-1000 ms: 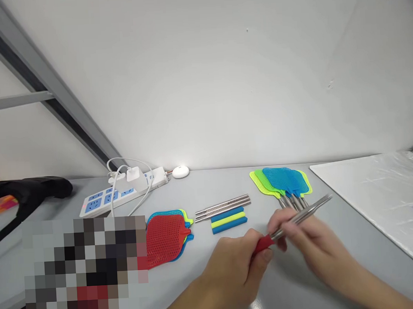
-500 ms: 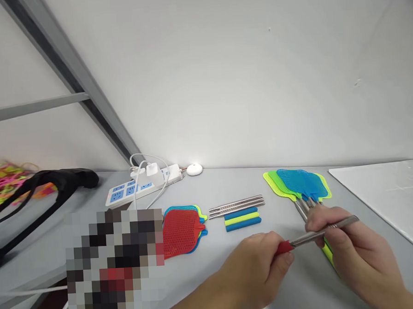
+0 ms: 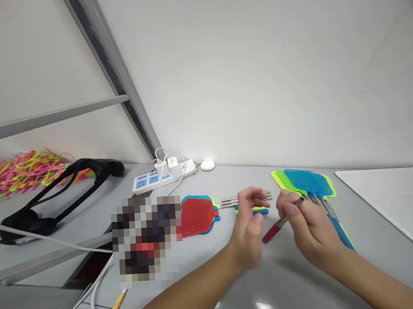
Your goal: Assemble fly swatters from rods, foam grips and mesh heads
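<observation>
My right hand (image 3: pixel 312 229) is closed around a metal rod with a red grip (image 3: pixel 272 233), whose red end slants down to the left. To its left, my left hand (image 3: pixel 248 230) is apart from the rod, fingers loosely curled and spread, with nothing in it. Behind the left hand lie several metal rods (image 3: pixel 229 202) and blue and yellow grips (image 3: pixel 261 210), partly hidden. A red swatter head (image 3: pixel 197 216) tops a small stack with blue and yellow ones. Beyond my right hand, fly swatters with blue and green heads (image 3: pixel 306 181) lie fanned together.
A white power strip (image 3: pixel 176 177) with plugs and cables sits by the wall, near a white round device (image 3: pixel 207 165). Left are a black curved frame (image 3: pixel 98 167), a pile of pink and yellow pieces (image 3: pixel 27 171) and metal bars (image 3: pixel 57 115). A white board (image 3: pixel 385 196) lies right.
My left hand has let go of the red grip and moved up and away with its fingers opened. My right hand keeps the rod, which now tilts more steeply. The view has shifted left.
</observation>
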The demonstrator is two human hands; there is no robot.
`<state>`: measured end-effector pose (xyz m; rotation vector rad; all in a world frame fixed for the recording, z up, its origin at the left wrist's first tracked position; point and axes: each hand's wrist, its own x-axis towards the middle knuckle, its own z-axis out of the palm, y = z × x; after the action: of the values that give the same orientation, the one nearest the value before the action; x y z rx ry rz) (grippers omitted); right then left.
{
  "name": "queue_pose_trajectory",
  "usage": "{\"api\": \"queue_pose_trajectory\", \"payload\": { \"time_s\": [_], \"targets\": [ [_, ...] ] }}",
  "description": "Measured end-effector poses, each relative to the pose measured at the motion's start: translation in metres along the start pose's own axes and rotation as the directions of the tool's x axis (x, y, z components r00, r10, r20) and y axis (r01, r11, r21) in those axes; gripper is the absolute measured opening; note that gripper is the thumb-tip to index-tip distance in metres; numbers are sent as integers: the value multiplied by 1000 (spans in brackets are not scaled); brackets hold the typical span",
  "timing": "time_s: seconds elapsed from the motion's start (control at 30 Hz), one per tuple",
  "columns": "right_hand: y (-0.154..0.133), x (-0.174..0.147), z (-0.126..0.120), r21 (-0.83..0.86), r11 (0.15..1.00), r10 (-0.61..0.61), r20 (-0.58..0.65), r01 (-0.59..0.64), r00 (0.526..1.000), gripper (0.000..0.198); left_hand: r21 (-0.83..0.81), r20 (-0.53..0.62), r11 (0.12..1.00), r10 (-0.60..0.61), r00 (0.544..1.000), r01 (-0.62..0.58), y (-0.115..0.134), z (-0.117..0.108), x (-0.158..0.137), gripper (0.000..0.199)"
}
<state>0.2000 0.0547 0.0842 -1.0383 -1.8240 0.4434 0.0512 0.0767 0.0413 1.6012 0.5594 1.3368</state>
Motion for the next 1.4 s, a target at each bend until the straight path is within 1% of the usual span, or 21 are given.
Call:
{"api": "queue_pose_trajectory", "payload": {
  "time_s": [0.03, 0.1, 0.17, 0.27, 0.33, 0.43, 0.5, 0.63, 0.73, 0.8, 0.93, 1.0, 1.1, 1.23, 1.4],
  "targets": [
    [1, 1, 3, 25, 1000, 14, -9, -14, 1000, 29, 17, -47, 1000, 9, 999, -8, 1, -2, 2, 39],
    [3, 1, 7, 68, 997, 49, -36, -46, 998, 29, 66, -79, 998, 25, 997, -20, 7, -5, 6, 40],
    [5, 1, 9, 92, 993, 75, -57, -69, 996, 29, 87, -55, 996, 41, 998, -37, 14, -7, 10, 39],
    [5, 0, 11, 92, 993, 81, -42, -77, 996, 29, 56, 45, 996, 60, 997, -63, 24, -6, 13, 36],
    [4, 0, 12, 89, 994, 73, -33, -70, 997, 29, 31, 79, 999, 40, 996, -42, 28, -2, 14, 33],
    [2, 0, 14, 85, 995, 53, -30, -51, 998, 28, 14, 65, 1000, -10, 998, 9, 29, 3, 14, 31],
    [2, -1, 16, 73, 996, 53, -38, -50, 998, 28, 19, 53, 1000, -23, 998, 22, 29, 6, 15, 29],
    [5, -1, 18, 46, 995, 86, -47, -83, 995, 28, 21, 16, 999, -45, 999, 44, 27, 7, 17, 27],
    [8, -2, 18, 35, 994, 104, -35, -103, 994, 29, -21, 26, 998, -52, 998, 52, 27, 7, 19, 24],
    [10, -2, 19, 23, 996, 90, -34, -89, 995, 29, -48, 34, 998, -45, 998, 46, 26, 6, 20, 24],
    [11, -1, 21, 16, 1000, -10, -45, 10, 999, 27, -70, 35, 997, -41, 999, 43, 27, 5, 22, 23],
    [13, -1, 22, 33, 999, -40, -45, 41, 998, 26, -68, 41, 996, -49, 998, 52, 28, 5, 24, 21],
    [15, -2, 24, 62, 997, -52, -40, 54, 998, 25, -47, 48, 998, -46, 998, 48, 31, 4, 27, 20],
    [16, -6, 24, 108, 993, -46, 28, 42, 999, 31, -26, 50, 999, -31, 998, 32, 33, 4, 29, 20],
    [15, -5, 22, 111, 993, -54, 57, 47, 997, 35, -14, 69, 1000, -20, 997, 21, 33, 4, 30, 22]
  ]
}}
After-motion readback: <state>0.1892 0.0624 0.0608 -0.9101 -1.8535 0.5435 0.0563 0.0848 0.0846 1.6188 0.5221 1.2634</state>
